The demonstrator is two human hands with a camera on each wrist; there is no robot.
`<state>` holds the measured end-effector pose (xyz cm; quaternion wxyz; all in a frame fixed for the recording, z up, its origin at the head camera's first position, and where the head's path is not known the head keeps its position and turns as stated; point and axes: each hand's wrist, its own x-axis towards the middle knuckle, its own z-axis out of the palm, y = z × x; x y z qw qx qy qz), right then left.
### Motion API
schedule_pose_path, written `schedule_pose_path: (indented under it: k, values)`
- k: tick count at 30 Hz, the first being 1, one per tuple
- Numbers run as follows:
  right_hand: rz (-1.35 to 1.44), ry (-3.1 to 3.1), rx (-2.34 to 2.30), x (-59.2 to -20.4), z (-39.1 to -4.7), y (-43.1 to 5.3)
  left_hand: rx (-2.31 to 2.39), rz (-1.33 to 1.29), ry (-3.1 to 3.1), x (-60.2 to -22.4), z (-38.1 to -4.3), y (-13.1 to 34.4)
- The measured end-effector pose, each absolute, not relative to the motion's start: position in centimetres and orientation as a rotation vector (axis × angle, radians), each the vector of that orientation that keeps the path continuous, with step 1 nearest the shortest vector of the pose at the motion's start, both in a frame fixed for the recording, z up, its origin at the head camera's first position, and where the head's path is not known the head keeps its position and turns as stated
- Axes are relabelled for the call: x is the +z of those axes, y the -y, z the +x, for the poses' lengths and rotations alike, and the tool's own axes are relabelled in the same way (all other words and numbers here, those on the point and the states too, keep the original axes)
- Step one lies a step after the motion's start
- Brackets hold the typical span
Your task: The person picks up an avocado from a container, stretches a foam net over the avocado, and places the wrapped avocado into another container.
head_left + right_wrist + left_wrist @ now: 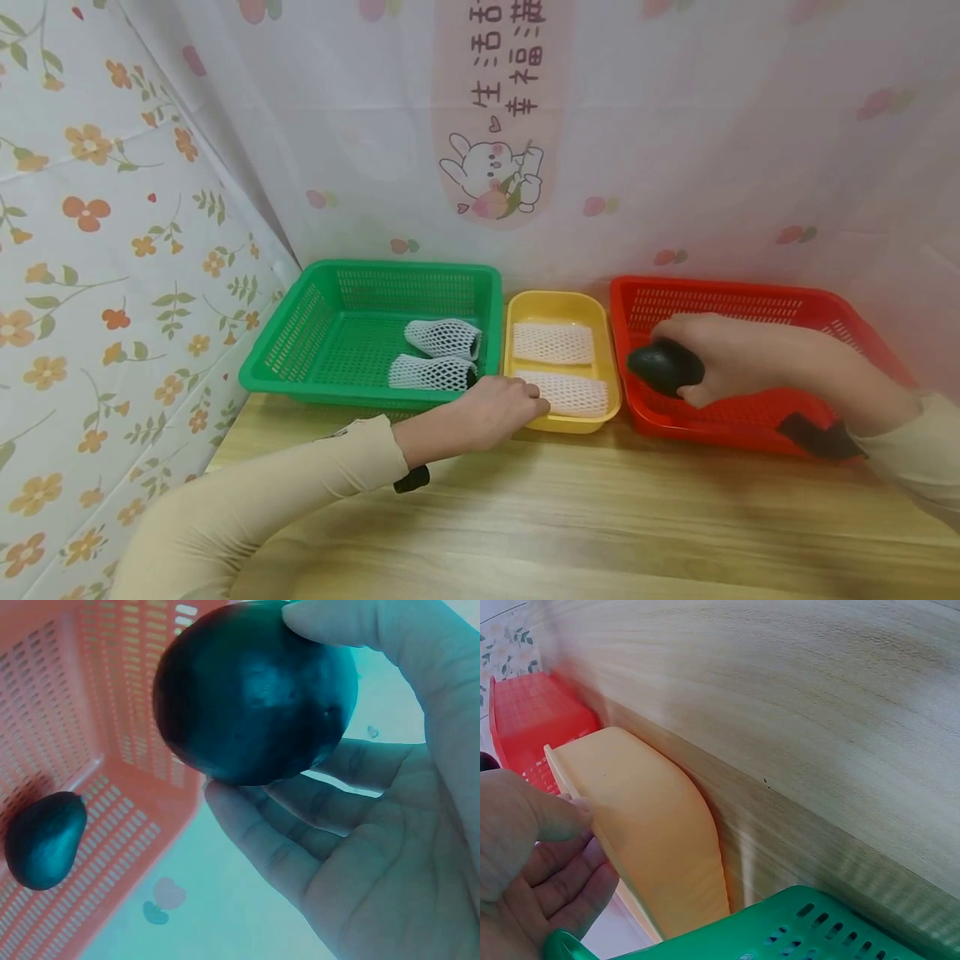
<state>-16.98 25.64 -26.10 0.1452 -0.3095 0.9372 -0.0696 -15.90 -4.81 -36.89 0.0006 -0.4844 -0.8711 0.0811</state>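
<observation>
My right hand point(701, 354) grips a dark avocado point(666, 367) above the red basket point(750, 446); its thumb and fingers curl round the fruit in the right wrist view. A second avocado point(46, 840) lies inside that basket. My left hand point(498, 412) is at the near left corner of the yellow tray point(573, 427), its thumb by the rim and fingers loosely bent. Two white foam nets, a near one point(570, 393) and a far one point(552, 343), lie in the tray. Whether the left fingertips touch the near net is hidden.
Left of the tray stands a green basket point(300, 387) holding two foam nets point(431, 372) with dark things inside. The containers stand side by side on a wooden table point(525, 517). A printed curtain point(360, 167) hangs behind them, a floral one point(97, 275) at the left.
</observation>
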Motion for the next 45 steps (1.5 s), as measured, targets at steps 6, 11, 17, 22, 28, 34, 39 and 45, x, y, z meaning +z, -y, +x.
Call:
schedule_pose_path:
  k: [6,11,17,22,28,34,39,45]
  values:
    - [-0.915,-2.699,-0.239,-26.1,-15.8,-24.6,0.249,-1.52,2.715,-37.1,-15.8,4.9]
    - [-0.961,-2.686,-0.242,-26.2,-15.0,-23.9,0.242,-1.521,2.713,-37.3,-15.7,4.9]
    - [-1.035,-2.643,-0.229,-26.5,-14.6,-23.1,0.243,-1.522,2.723,-37.3,-15.8,4.8]
    - [-1.068,-2.601,-0.237,-26.8,-14.3,-22.5,0.255,-1.521,2.719,-37.3,-15.8,4.7]
    - [-1.017,-2.558,-0.223,-27.1,-13.5,-21.5,0.259,-1.518,2.717,-37.2,-15.8,4.6]
    - [-1.092,-2.523,-0.213,-28.0,-12.5,-20.6,0.278,-1.518,2.72,-37.2,-16.0,4.6]
    - [-1.135,-2.504,-0.245,-29.1,-12.0,-19.9,0.273,-1.516,2.737,-37.1,-16.1,4.6]
    - [-1.188,-2.467,-0.253,-30.6,-12.1,-19.4,0.253,-1.53,2.754,-36.8,-16.2,4.7]
